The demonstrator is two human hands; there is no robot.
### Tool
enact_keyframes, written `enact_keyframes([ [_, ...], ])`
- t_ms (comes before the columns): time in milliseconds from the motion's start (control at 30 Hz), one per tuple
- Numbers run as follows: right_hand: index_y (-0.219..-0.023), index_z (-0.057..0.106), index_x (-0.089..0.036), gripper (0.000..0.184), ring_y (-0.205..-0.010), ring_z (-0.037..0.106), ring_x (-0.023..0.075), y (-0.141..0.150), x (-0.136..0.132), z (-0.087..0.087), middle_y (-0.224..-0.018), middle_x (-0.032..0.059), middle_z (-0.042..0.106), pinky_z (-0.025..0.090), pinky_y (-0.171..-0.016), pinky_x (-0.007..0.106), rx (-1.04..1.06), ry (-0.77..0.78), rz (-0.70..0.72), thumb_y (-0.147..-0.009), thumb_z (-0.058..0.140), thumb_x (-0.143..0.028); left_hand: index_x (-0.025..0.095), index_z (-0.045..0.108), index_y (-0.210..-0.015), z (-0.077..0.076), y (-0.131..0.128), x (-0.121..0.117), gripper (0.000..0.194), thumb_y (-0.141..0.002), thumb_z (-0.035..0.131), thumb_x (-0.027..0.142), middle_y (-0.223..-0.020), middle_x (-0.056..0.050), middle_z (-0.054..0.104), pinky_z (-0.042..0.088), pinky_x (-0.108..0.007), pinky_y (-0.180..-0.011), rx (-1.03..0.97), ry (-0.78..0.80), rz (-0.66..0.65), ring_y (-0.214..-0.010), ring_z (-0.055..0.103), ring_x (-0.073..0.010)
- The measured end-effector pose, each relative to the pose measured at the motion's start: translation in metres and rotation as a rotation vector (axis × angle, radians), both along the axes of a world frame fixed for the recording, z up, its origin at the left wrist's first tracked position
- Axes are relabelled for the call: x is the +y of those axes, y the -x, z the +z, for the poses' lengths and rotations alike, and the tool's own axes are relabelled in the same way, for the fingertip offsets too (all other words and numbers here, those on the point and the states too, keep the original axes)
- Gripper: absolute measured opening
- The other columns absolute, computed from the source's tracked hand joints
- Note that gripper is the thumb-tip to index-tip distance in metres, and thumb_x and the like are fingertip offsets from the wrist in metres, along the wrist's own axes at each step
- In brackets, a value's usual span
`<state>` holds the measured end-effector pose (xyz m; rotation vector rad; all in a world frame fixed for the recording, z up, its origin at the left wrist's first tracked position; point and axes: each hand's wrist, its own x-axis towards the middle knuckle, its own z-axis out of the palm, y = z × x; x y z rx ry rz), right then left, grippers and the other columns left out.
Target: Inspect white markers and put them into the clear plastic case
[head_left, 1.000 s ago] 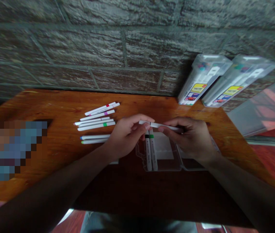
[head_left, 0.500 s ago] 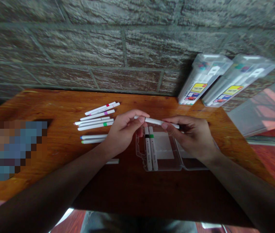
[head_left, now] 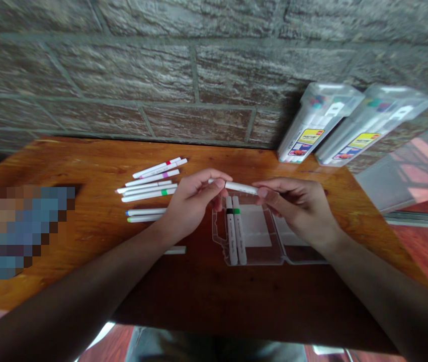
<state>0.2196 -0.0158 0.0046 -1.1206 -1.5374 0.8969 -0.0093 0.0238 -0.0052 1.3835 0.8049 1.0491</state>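
Observation:
A white marker (head_left: 242,188) is held level between my two hands. My left hand (head_left: 198,196) pinches its left end, and my right hand (head_left: 292,201) grips the right end, which the fingers hide. Just below lies an opened clear plastic case (head_left: 253,256). Two white markers stand side by side in its left half, one with a black band (head_left: 231,236) and one with a green band (head_left: 240,236). Left of my left hand, several loose white markers (head_left: 149,192) lie on the table, some partly covered by that hand and forearm.
Two clear cases filled with markers (head_left: 300,136) (head_left: 353,136) lean against the stone wall (head_left: 153,75) at the back right. A blurred-out item (head_left: 28,231) lies at the left of the wooden table (head_left: 85,166). A single white marker (head_left: 176,250) shows beside my left forearm.
My right fingers have slid slightly right along the marker, and its right end no longer shows beyond them. My left hand keeps its pinch. The other markers and the case stay put.

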Motion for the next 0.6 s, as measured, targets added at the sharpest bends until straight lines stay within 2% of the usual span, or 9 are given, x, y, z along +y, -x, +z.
enact_keyframes([
  [133,-0.102,0.087,-0.022,0.015,-0.051,0.054,0.0101,-0.0033,0.0002,-0.0033,-0.074,0.0009,0.079,0.041,-0.047,0.025,0.049,0.032,0.017,-0.092,0.079,-0.032,0.015,0.074,-0.101,-0.0001,-0.0005,0.0,0.02,-0.094,0.072,0.034,-0.077,-0.001,0.069,0.049,-0.026,-0.058,-0.02,0.012,-0.003,-0.059,0.062,-0.0121],
  [267,-0.106,0.087,-0.024,0.019,-0.052,0.054,0.0106,-0.0066,0.0006,-0.0065,-0.078,0.0019,0.08,0.041,-0.047,0.026,0.089,0.092,0.028,-0.094,0.079,-0.036,0.016,0.075,-0.1,0.0,-0.001,0.0,0.02,-0.094,0.072,0.034,-0.076,-0.001,0.069,0.048,-0.026,-0.058,-0.02,0.023,0.008,-0.059,0.062,-0.0119],
  [600,-0.103,0.088,-0.026,0.016,-0.052,0.054,0.0113,-0.0049,0.0022,-0.0074,-0.079,0.0024,0.081,0.041,-0.047,0.026,0.228,0.168,0.065,-0.091,0.08,-0.033,0.016,0.076,-0.098,0.0015,-0.0007,-0.0007,0.018,-0.094,0.071,0.033,-0.075,-0.001,0.068,0.048,-0.026,-0.058,-0.017,0.029,0.017,-0.059,0.061,-0.0119],
])
